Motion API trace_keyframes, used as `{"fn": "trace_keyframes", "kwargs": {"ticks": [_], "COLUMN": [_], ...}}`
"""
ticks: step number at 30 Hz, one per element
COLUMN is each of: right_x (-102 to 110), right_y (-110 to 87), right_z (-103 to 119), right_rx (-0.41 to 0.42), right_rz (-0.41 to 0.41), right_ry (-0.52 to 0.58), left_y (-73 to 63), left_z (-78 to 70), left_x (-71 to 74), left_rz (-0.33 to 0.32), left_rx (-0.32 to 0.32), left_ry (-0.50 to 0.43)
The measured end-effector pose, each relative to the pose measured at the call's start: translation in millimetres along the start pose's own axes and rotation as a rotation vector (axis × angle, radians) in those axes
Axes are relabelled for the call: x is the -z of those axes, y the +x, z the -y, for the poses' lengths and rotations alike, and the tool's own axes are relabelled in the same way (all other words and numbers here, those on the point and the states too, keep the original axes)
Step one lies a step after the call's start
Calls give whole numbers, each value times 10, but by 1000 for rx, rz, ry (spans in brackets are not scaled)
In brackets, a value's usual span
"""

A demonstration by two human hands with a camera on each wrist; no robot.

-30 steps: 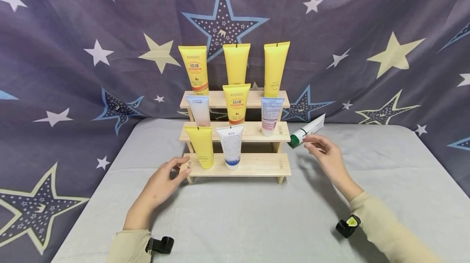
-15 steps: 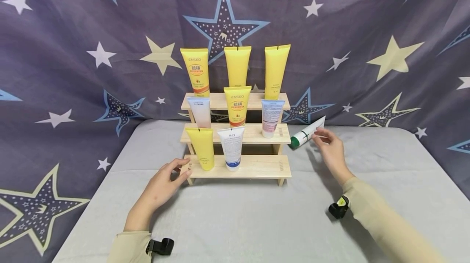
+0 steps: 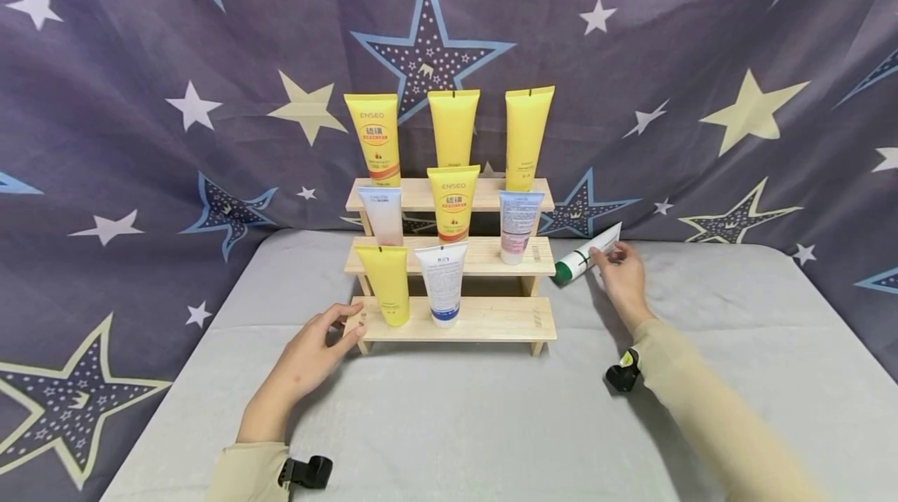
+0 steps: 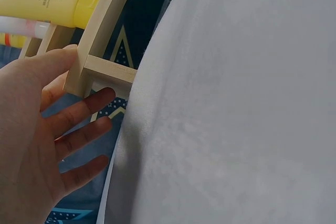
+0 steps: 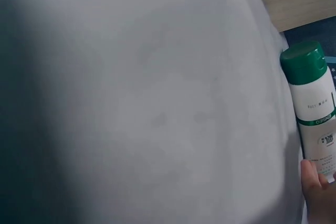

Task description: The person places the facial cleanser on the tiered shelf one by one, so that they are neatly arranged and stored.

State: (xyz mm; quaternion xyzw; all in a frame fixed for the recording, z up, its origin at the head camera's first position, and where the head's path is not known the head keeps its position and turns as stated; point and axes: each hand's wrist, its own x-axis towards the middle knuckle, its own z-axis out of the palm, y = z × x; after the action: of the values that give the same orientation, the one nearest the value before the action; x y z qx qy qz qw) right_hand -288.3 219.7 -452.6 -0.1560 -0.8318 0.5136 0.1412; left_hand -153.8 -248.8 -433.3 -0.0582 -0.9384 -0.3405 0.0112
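Observation:
A three-tier wooden display stand point(image 3: 501, 318) holds several squeeze tubes. My left hand point(image 3: 309, 355) grips the left end of its bottom tier between thumb and index finger; the other fingers spread below it in the left wrist view. Right of the stand, a white squeeze tube with a green cap point(image 3: 577, 261) lies on the cloth, cap toward the stand. My right hand point(image 3: 623, 281) pinches this tube near its flat end. The right wrist view shows the thumb point(image 5: 310, 174) against the tube's side; most of that hand is out of frame there.
Yellow tubes point(image 3: 452, 125) stand along the top tier. A yellow tube point(image 3: 454, 206) between two pale tubes point(image 3: 517, 225) fills the middle tier. The bottom tier bears a yellow tube point(image 3: 383, 284) and a white one point(image 3: 443, 282). A star-patterned curtain point(image 3: 281, 19) hangs behind the grey cloth point(image 3: 449, 416).
My right hand has moved up along the white tube from near its green cap to its flat end, and its fingers have come round the tube. My left hand stays on the stand.

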Motion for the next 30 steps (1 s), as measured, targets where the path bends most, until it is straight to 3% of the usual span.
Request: {"fn": "trace_keyframes", "kwargs": {"ticks": [21,30], "right_x": [-81,-36], "right_y": [118,91], "right_z": [178,224], "right_rx": [-148,-126], "right_rz": [101,86], "right_ry": [-150,-72], "left_y": [6,2], "left_z": [-2,4], "left_x": [2,0], "left_rz": [4,10], "left_rx": [-2,10], "left_ry": [-3,-9]}}
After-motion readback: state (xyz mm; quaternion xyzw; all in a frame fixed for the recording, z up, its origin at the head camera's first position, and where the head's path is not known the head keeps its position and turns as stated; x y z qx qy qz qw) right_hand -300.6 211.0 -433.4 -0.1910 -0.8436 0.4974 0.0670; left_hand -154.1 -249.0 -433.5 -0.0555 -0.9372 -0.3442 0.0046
